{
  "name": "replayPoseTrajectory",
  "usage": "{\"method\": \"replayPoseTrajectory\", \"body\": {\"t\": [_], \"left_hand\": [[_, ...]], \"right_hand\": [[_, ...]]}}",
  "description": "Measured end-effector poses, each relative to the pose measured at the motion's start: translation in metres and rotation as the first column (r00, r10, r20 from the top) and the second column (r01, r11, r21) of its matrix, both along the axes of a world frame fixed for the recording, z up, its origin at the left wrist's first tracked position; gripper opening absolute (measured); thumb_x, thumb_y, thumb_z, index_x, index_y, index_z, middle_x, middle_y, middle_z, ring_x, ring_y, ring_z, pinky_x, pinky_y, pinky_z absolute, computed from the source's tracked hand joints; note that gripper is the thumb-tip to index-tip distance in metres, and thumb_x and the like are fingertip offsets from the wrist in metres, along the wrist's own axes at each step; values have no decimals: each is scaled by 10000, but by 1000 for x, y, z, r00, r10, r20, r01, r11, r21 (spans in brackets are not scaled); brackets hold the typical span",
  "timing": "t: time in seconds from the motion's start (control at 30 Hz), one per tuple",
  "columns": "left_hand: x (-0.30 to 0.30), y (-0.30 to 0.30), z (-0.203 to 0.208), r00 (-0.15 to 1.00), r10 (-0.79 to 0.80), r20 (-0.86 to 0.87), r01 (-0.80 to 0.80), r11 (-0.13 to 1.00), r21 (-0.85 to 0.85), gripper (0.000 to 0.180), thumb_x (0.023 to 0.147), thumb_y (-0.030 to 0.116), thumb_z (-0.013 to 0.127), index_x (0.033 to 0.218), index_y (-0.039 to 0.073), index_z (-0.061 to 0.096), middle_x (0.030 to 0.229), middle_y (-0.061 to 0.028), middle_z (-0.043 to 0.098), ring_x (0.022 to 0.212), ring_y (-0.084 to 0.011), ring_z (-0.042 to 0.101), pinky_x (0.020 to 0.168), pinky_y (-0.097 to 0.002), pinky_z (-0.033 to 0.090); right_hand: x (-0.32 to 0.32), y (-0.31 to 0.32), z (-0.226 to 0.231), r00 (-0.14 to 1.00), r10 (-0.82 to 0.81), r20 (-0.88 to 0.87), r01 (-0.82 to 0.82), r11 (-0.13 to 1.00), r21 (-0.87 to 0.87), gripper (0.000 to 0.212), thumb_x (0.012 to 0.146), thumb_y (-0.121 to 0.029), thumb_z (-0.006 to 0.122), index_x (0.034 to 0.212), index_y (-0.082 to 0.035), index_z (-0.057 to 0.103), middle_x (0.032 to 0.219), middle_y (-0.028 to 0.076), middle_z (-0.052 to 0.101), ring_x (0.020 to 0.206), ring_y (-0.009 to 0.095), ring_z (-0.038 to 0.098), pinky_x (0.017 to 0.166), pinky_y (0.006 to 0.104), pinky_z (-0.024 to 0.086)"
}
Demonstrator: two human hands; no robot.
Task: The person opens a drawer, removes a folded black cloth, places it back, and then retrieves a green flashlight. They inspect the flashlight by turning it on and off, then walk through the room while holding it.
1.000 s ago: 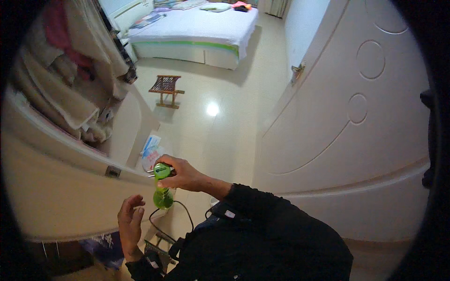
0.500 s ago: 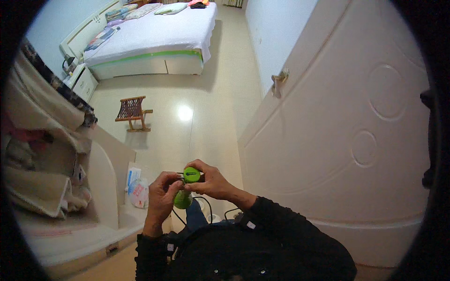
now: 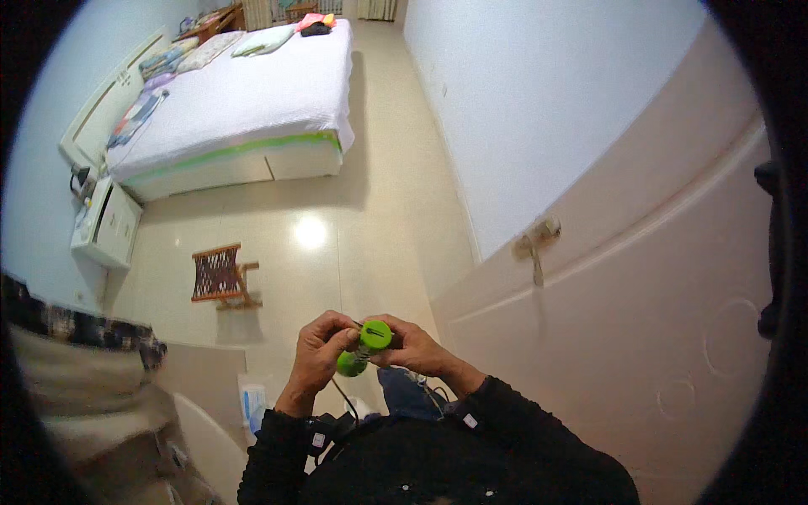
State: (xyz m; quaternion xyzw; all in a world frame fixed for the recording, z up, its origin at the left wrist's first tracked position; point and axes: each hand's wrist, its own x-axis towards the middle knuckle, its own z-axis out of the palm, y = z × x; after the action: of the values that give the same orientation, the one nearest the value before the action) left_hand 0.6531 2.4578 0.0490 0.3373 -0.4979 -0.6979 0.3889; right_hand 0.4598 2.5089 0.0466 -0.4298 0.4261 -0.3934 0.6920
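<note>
Close in front of my body, both hands meet around a bright green hand-sized thing [image 3: 375, 335]. It has a round green cap with a dark slot, a narrower clear-looking middle and a second green rounded end [image 3: 352, 364] below; its exact kind I cannot make out. My right hand [image 3: 418, 348] is closed around the capped end from the right, its fingers partly hidden behind the cap. My left hand [image 3: 323, 348] is closed in a pinch at the cap's left side, where a thin dark piece shows between fingertips and cap.
A cream door [image 3: 623, 337] with a handle [image 3: 539, 240] stands close on my right. Ahead, a small folding stool [image 3: 220, 273] is on the tiled floor, with a bed [image 3: 244, 93] and nightstand [image 3: 109, 225] beyond. Shelving with cloth [image 3: 76, 379] is at left.
My view has tilted up and shifted. The green thing has turned slightly, and the thin dark prongs beside its cap show less. My left hand has moved closer against the cap.
</note>
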Motion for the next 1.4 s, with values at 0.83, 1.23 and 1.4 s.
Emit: {"method": "replayPoseTrajectory", "body": {"t": [0.83,1.23,1.4], "left_hand": [[-191,-527,11,903,15,430,206,863,-462,526,746,208,784,1165,13,534,1038,-140,584,796,-220,613,692,-314,522],[-324,-780,-12,888,-102,448,304,862,-406,402,777,130,739,1118,6,566,915,-95,652,793,-141,623,709,-276,519],[-364,-871,20,819,-144,555,420,810,-410,436,773,181,757,1113,-12,566,943,-150,637,819,-226,655,717,-327,533]], "right_hand": [[-139,-517,-12,858,-471,-205,391,858,-334,525,805,64,668,1264,-47,440,1137,131,597,1000,214,640,846,341,557],[-294,-727,-32,770,-628,-107,617,777,-121,255,907,-36,555,1152,28,521,1022,97,611,911,151,627,794,289,530],[-359,-813,-14,884,-462,-76,467,864,188,238,965,-228,530,1025,0,560,925,90,624,805,172,626,756,321,535]]}}
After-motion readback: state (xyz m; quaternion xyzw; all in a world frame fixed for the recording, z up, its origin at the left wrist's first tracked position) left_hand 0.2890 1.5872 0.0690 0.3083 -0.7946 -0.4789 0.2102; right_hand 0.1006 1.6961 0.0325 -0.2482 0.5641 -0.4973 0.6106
